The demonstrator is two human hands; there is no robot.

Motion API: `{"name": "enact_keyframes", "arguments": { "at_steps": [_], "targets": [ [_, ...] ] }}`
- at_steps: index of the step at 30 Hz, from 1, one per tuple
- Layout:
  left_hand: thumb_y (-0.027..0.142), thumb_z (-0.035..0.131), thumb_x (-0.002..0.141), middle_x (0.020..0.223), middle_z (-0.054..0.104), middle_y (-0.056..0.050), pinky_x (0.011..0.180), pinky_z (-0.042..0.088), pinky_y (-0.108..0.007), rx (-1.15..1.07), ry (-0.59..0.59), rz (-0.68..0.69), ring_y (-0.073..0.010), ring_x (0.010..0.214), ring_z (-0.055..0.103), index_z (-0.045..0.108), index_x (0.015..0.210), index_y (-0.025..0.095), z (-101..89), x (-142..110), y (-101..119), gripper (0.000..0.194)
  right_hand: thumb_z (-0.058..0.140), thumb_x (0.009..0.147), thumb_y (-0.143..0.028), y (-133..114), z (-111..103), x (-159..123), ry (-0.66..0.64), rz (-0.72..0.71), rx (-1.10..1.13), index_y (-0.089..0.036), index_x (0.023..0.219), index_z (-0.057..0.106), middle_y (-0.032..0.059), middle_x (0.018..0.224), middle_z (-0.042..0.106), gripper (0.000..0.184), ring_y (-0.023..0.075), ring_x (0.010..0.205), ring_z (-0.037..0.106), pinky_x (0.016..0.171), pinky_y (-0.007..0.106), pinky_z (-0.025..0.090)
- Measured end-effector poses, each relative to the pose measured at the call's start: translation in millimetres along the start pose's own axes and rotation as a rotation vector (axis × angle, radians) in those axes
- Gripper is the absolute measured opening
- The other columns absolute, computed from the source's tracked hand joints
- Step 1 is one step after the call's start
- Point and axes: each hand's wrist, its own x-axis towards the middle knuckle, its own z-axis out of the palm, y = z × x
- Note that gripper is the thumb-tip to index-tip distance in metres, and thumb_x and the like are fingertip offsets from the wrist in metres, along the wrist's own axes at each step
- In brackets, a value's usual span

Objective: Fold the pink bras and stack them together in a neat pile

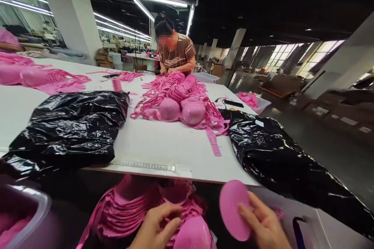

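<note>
My right hand (264, 218) grips a flat pink oval bra pad (235, 210) between thumb and fingers, off to the right of my lap. A pink bra cup (193, 233) lies close beside my left hand (159, 223), whose thumb and bent fingers are apart with nothing visible between them. Whether the fingertips touch the cup I cannot tell. Just behind that hand, nested pink bras (125, 210) are stacked below the table edge, partly in its shadow.
On the white table (163, 144) a long row of pink bras (193, 111) reaches toward a person (177, 50). Black plastic bags (73, 128) flank it. A measuring tape (143, 165) runs along the front edge. A plastic tub (43, 206) stands at lower left.
</note>
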Motion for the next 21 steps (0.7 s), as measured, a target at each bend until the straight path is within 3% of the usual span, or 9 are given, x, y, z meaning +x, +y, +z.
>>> {"name": "enact_keyframes", "arguments": {
  "at_steps": [3,5,8,10,12,15,18,21],
  "targets": [
    [0.031,0.060,0.072,0.089,0.064,-0.007,0.049,0.046,-0.020,-0.396,-0.069,-0.297,-0.0149,0.067,0.059,0.058,0.109,0.016,20.9,-1.1,16.7,0.040,0.058,0.078,-0.052,13.2,44.7,1.8,-0.341,0.168,0.198,-0.017,0.111,0.059,0.0055,0.082,0.069,0.048,0.0208,0.068,0.066,0.061,0.030,0.053],
    [0.034,0.062,0.069,0.078,0.061,-0.004,0.045,0.044,-0.019,-0.489,-0.012,-0.361,-0.0109,0.055,0.055,0.059,0.102,0.013,24.9,-4.2,14.2,0.040,0.058,0.078,-0.052,22.4,71.4,3.3,-0.514,0.164,0.266,-0.017,0.112,0.059,0.0071,0.086,0.070,0.048,0.0215,0.069,0.067,0.061,0.030,0.053],
    [0.041,0.062,0.067,0.062,0.052,0.003,0.038,0.042,-0.020,-0.497,0.107,-0.439,-0.0080,0.042,0.047,0.057,0.084,0.012,21.0,-12.3,0.2,0.034,0.057,0.080,-0.047,33.7,92.6,5.3,-0.642,0.097,0.249,-0.019,0.114,0.060,0.0091,0.096,0.070,0.045,0.0229,0.075,0.068,0.064,0.030,0.055],
    [0.043,0.062,0.066,0.060,0.048,0.005,0.036,0.042,-0.021,-0.499,0.162,-0.468,-0.0078,0.040,0.046,0.052,0.076,0.015,18.0,-17.5,-8.1,0.032,0.056,0.081,-0.044,39.0,97.2,6.8,-0.614,0.050,0.159,-0.019,0.116,0.060,0.0101,0.101,0.070,0.043,0.0240,0.080,0.068,0.068,0.032,0.056],
    [0.041,0.062,0.065,0.060,0.049,0.005,0.037,0.043,-0.021,-0.512,0.195,-0.472,-0.0083,0.041,0.048,0.047,0.073,0.016,17.1,-20.2,-13.1,0.030,0.058,0.081,-0.040,43.1,99.5,7.3,-0.506,-0.058,-0.024,-0.019,0.113,0.063,0.0105,0.104,0.069,0.038,0.0247,0.086,0.068,0.074,0.033,0.056],
    [0.038,0.062,0.065,0.055,0.050,0.006,0.039,0.043,-0.020,-0.511,0.236,-0.473,-0.0091,0.042,0.051,0.042,0.068,0.018,19.1,-20.6,-17.7,0.028,0.058,0.082,-0.028,49.0,104.6,5.9,-0.351,-0.392,-0.318,-0.020,0.109,0.066,0.0093,0.101,0.071,0.029,0.0234,0.090,0.068,0.080,0.031,0.056],
    [0.037,0.060,0.065,0.048,0.044,0.008,0.037,0.041,-0.020,-0.494,0.335,-0.496,-0.0092,0.038,0.049,0.037,0.063,0.020,22.9,-20.7,-24.3,0.029,0.049,0.083,-0.012,56.7,111.9,2.2,-0.307,-0.778,-0.492,-0.022,0.118,0.059,0.0073,0.105,0.070,0.039,0.0202,0.091,0.068,0.078,0.028,0.057],
    [0.037,0.062,0.063,0.045,0.039,0.010,0.035,0.040,-0.020,-0.530,0.399,-0.531,-0.0086,0.035,0.046,0.033,0.060,0.021,26.0,-23.0,-33.1,0.032,0.048,0.082,-0.010,68.8,118.6,-3.4,-0.348,-0.946,-0.636,-0.018,0.128,0.051,0.0095,0.109,0.067,0.047,0.0209,0.096,0.066,0.078,0.028,0.057]
  ]
}}
